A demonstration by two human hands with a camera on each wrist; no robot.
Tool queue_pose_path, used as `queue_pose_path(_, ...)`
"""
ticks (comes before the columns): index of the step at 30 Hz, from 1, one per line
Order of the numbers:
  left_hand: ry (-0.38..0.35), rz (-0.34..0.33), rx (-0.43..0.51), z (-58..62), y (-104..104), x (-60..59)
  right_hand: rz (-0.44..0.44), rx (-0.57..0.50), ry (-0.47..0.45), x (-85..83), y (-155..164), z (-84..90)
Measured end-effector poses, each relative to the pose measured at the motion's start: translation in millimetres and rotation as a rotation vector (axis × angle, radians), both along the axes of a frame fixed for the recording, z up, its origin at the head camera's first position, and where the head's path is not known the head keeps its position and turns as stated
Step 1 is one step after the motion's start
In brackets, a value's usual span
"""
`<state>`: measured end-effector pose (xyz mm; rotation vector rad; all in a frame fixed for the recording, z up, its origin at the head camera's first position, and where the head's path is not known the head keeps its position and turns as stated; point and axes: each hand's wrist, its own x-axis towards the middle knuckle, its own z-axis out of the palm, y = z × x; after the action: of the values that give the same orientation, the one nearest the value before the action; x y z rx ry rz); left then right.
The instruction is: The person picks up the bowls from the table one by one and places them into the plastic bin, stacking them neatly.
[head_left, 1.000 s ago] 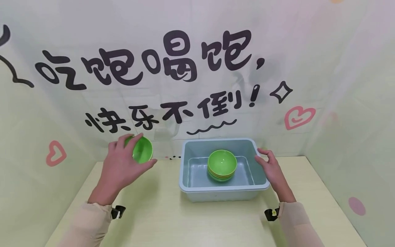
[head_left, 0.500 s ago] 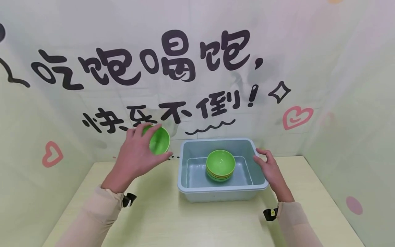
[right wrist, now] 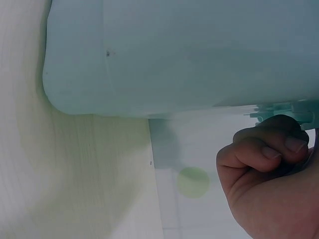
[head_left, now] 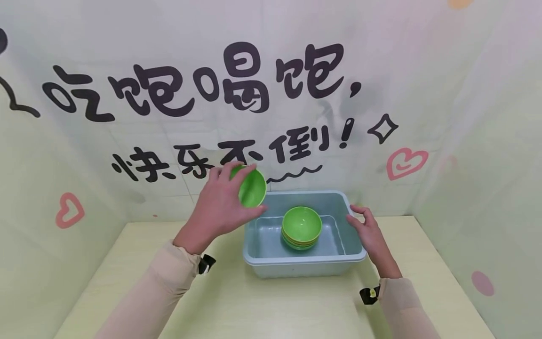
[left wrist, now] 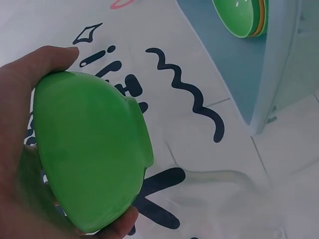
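Observation:
My left hand (head_left: 222, 202) grips a small green bowl (head_left: 254, 188) tilted on its side, thumb at its lower edge and fingers over the top. It is held up in front of the wall, overlapping the left end of a light blue plastic basin (head_left: 305, 260). Seen in the left wrist view, the bowl (left wrist: 89, 149) has its rounded outside toward the camera. Inside the basin sits an upright stack of several green bowls (head_left: 302, 227), with yellowish edges showing between them. My right hand (head_left: 372, 238) pinches the basin's right rim; its other fingers (right wrist: 249, 152) are curled below.
The basin stands on a pale wood-grain table (head_left: 279, 306), toward its back edge. A white wall sheet (head_left: 271, 23) with large black lettering rises behind, and sheets with coloured prints close in both sides.
My left hand has carried the green bowl to the right and slightly up, to the basin's left end. The right hand keeps its hold on the rim, and the bowl stack stays put.

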<state>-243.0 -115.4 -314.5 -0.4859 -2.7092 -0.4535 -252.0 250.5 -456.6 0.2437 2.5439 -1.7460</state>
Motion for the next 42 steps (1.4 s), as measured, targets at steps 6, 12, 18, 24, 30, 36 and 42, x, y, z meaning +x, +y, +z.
queue_pose_path(6, -0.007, -0.032, -0.017, 4.0, 15, -6.4, -0.002, 0.007, 0.005, 0.8, -1, 0.3)
queue_pose_path(12, -0.042, -0.044, -0.027, 0.2, 32, -11.8, 0.0, 0.008, 0.008, -0.4, 0, -0.4)
queue_pose_path(18, -0.088, -0.049, -0.036, -6.8, 51, -18.6, -0.001, 0.02, -0.003, -0.5, 0, -0.8)
queue_pose_path(24, -0.129, -0.068, -0.052, -15.5, 69, -24.7, -0.003, 0.022, -0.001, -1.7, 0, -1.2)
queue_pose_path(30, -0.165, -0.068, -0.07, -25.2, 79, -28.9, -0.005, -0.004, -0.011, -1.1, -2, -1.9)
queue_pose_path(36, -0.172, -0.057, -0.07, -32.2, 83, -36.1, -0.002, 0.001, -0.007, -1.1, -4, -2.6)
queue_pose_path(42, -0.156, -0.073, -0.06, -33.2, 88, -46.1, -0.008, -0.003, -0.005, -0.8, -2, -1.8)
